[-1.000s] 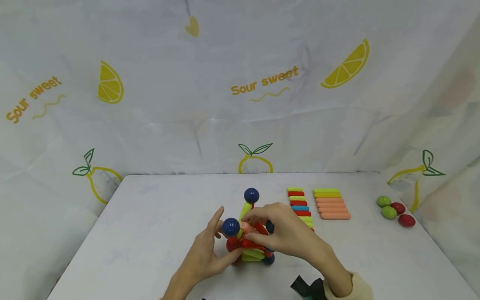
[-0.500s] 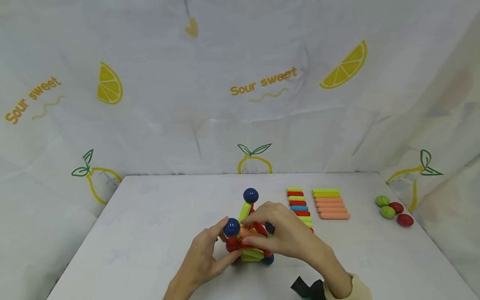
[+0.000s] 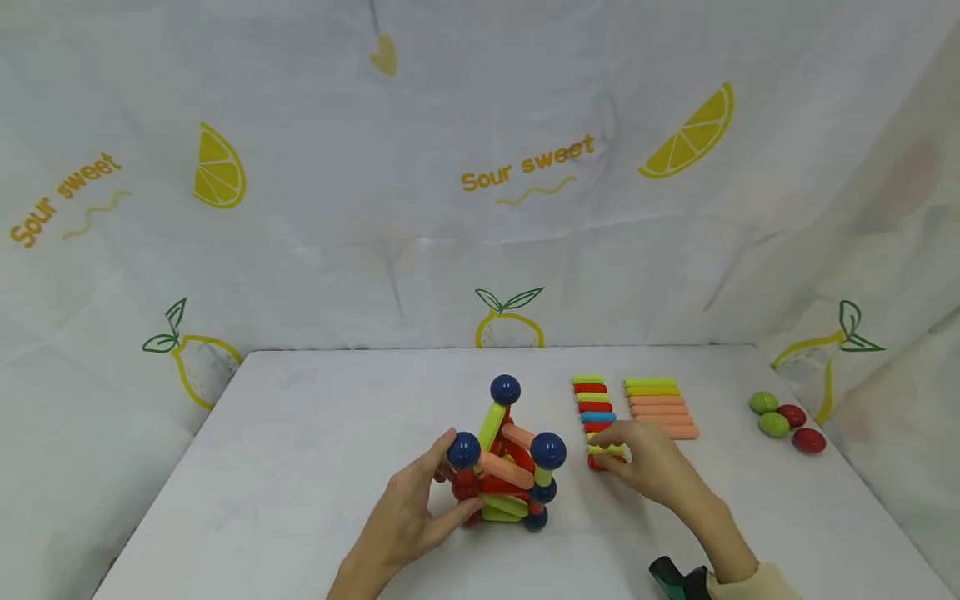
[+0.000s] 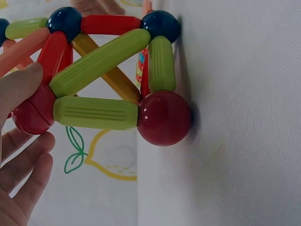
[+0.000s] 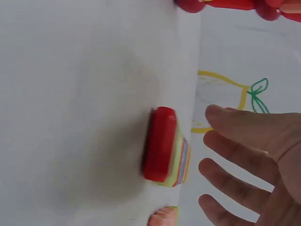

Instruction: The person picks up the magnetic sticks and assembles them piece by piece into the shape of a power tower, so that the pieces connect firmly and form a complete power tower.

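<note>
A toy structure of magnetic rods and balls [image 3: 506, 471] stands on the white table, with three large blue balls around its top. My left hand [image 3: 408, 508] grips its left side. In the left wrist view, the thumb [image 4: 23, 87] lies on a red ball [image 4: 34, 110], with fingers at its underside. A salmon rod [image 3: 517, 435] spans part of the structure's upper right. My right hand [image 3: 648, 468] hovers, fingers apart, at the near end of a row of short rods [image 3: 597, 417]. A red rod [image 5: 160, 143] is nearest it, and nothing sits between the fingers in the right wrist view.
Right of the short row lie longer rods [image 3: 660, 411] in yellow-green, yellow and salmon. Two green balls [image 3: 774, 425] and two red balls [image 3: 808, 441] rest near the table's right edge. A lemon-printed white cloth [image 3: 337, 208] hangs behind the table.
My right hand has let go of the salmon rod, which now sits between two blue balls, and has moved right to the short rods. The left hand keeps its grip.
</note>
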Available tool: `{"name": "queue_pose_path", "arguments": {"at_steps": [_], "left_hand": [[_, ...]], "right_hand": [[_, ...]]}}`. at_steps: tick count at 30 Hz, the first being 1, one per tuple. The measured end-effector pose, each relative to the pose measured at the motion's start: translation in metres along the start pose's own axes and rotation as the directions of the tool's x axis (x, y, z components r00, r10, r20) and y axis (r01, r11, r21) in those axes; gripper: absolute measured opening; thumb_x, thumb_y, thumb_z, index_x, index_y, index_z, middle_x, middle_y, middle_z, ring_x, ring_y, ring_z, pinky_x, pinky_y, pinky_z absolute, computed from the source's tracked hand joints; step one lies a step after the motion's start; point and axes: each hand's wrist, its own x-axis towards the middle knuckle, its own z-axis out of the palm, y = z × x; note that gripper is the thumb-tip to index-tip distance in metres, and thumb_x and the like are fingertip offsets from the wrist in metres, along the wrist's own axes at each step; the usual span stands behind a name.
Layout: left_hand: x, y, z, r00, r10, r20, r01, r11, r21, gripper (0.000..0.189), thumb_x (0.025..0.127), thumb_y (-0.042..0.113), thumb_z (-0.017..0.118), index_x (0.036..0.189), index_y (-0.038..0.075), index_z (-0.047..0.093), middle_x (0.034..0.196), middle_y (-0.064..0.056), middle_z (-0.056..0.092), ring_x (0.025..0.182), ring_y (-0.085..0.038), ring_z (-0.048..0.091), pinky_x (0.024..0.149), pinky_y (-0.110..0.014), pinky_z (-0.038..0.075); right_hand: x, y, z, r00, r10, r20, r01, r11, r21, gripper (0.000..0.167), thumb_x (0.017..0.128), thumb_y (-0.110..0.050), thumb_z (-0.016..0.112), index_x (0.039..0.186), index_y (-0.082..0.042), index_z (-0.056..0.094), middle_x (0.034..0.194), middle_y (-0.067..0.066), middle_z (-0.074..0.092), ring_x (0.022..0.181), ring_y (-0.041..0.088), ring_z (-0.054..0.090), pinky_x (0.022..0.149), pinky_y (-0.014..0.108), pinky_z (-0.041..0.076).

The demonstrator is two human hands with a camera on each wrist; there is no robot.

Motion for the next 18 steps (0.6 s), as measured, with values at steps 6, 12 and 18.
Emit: {"name": "queue_pose_path", "arguments": {"at_steps": [6,12,18], "left_hand": [[0.000,0.000,0.000,1.000,-0.007,0.007,0.007,1.000,-0.011,0.108,0.073,0.010,0.091,0.159,0.007,0.025,0.096,-0.002,0.070,0.080,-0.010,0.066,0.073,-0.025,0.060],[0.000,0.000,0.000,1.000,-0.003,0.006,0.003,1.000,-0.009,0.109,0.073,0.010,0.092,0.159,0.007,0.024,0.097,-0.002,0.070,0.081,-0.011,0.067,0.074,-0.024,0.060],[0.000,0.000,0.000,1.000,0.000,0.006,0.000,1.000,0.009,0.109,0.073,0.011,0.092,0.159,0.007,0.024,0.097,-0.002,0.069,0.081,-0.010,0.066,0.074,-0.024,0.060]], "right_hand": [[-0.001,0.012,0.019,0.988,0.113,0.106,-0.106,0.992,-0.066,0.023,0.076,-0.006,0.087,0.098,-0.010,0.081,0.097,0.002,0.077,0.092,0.019,0.067,0.087,0.046,0.061],[-0.001,0.011,0.026,0.988,0.106,0.109,-0.095,0.990,-0.101,0.025,0.077,-0.004,0.086,0.101,-0.010,0.079,0.096,0.001,0.075,0.086,0.014,0.063,0.084,0.042,0.060],[0.000,-0.020,-0.008,0.998,-0.058,0.005,0.058,0.998,0.006,0.031,0.083,-0.007,0.083,0.114,-0.007,0.077,0.100,0.001,0.076,0.084,0.013,0.065,0.076,0.030,0.061]]}}
